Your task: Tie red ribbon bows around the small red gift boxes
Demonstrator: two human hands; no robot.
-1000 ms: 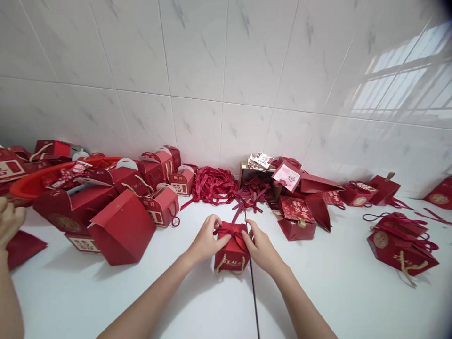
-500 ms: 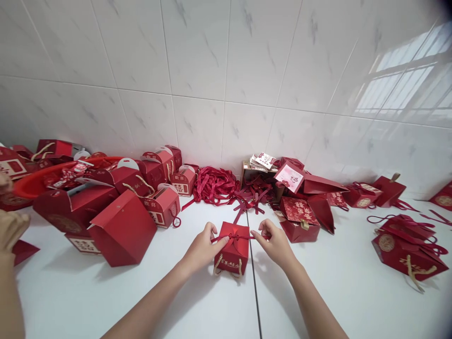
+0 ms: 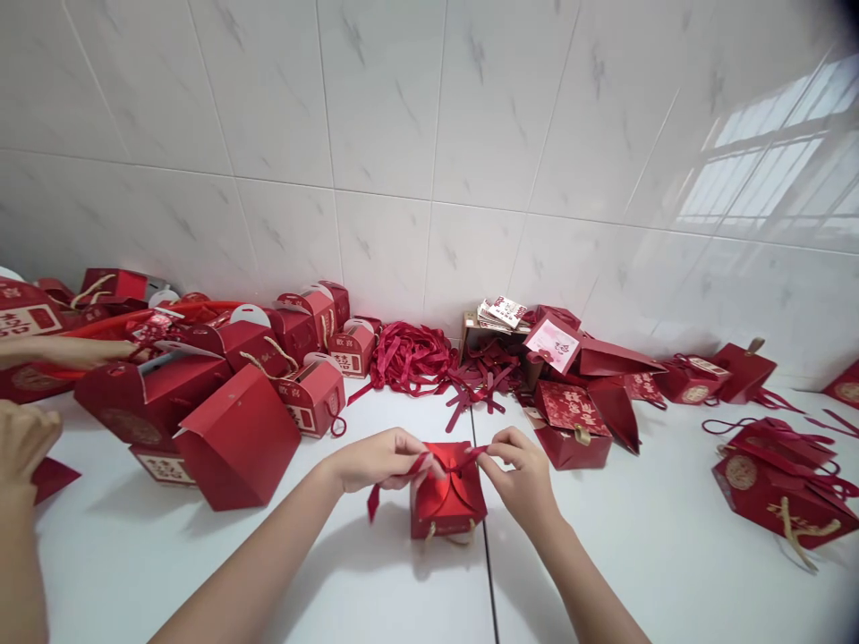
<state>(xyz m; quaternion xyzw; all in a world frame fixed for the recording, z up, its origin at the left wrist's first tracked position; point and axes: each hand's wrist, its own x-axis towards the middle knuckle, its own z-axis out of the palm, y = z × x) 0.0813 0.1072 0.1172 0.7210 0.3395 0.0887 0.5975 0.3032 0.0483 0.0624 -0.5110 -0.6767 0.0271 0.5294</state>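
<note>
A small red gift box point(image 3: 448, 501) with rope handles stands in front of me, its top flaps folded together. Across its top runs a dark red ribbon point(image 3: 374, 503). My left hand point(image 3: 395, 458) pinches the ribbon at the left of the box top, with a tail hanging down beside the box. At the right, my right hand point(image 3: 515, 463) grips the ribbon's other side between thumb and fingers. The fingers partly cover the crossing of the ribbon, so I cannot tell how it is knotted.
Red gift boxes point(image 3: 242, 438) crowd the left, around an orange-red basin point(image 3: 201, 310). A pile of red ribbons point(image 3: 412, 358) lies by the tiled wall. More boxes point(image 3: 771, 487) stand right. A co-worker's hands point(image 3: 27, 438) show at the left edge.
Both hands have shifted on the ribbon, and a tail now hangs at the left. The box has turned and tipped slightly. One co-worker hand has reached toward the basin.
</note>
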